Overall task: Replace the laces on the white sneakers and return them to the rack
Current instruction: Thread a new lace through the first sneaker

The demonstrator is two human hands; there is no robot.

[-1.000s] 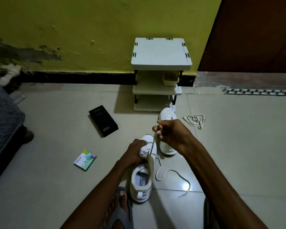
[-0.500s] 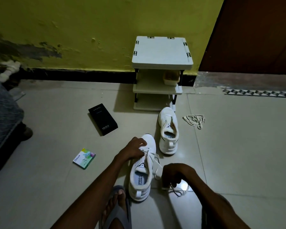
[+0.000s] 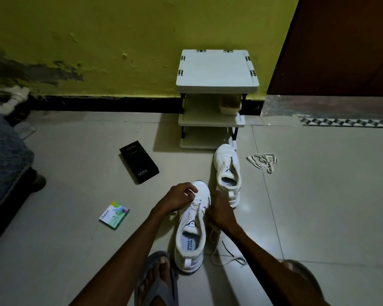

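Lacing is the step in hand, judging by the near sneaker. It lies on its sole on the floor between the two forearms, its long axis running almost straight away from the body: heel toward the person's feet, toe toward the rack at the wall edge of the floor. The left hand is curled over the toe end and grips the sneaker from its left side. The right hand is closed against the right row of eyelets, apparently pinching the lace. Its fingertips are hidden, but the lace comes out from under it and trails loose along the sneaker's right side toward the heel. Both hands touch the shoe, and the free end lies on the right hand's side, so the next threading probably falls to that hand, pulling across the sneaker's axis while the left steadies it. The far sneaker lies just beyond, parallel, its toe nearly at the rack's foot and no lace showing in it. A spare lace sits bundled to its right, nearer the right hand. A black box and a small packet lie well apart to the left.
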